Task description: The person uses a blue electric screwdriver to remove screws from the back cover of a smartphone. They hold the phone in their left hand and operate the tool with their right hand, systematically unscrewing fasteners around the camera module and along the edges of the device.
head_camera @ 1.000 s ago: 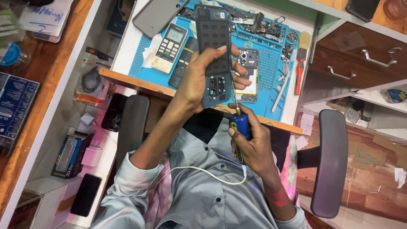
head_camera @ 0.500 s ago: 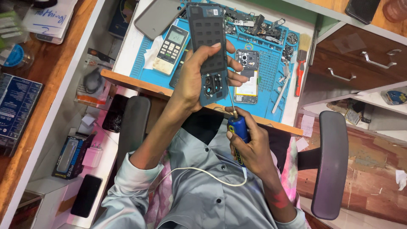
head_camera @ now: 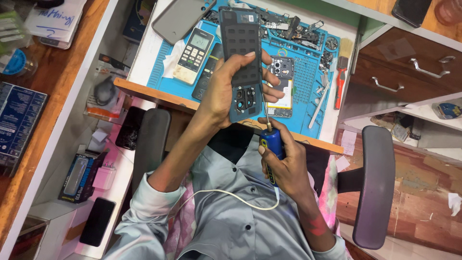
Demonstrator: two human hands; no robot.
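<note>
Phone back cover (head_camera: 243,58) gripped by left hand (head_camera: 226,91); right hand (head_camera: 284,163) clenches blue screwdriver (head_camera: 272,144).

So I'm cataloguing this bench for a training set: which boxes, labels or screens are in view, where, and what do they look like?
Remote control: on the blue mat, white, small greyish screen.
Flat box: far left on the wooden surface, dark blue, printed.
Retail box: lower left shelf, dark with blue trim.
Paper note: top left, white, handwritten in blue.
Dark phone: lower left, screen off.
</note>
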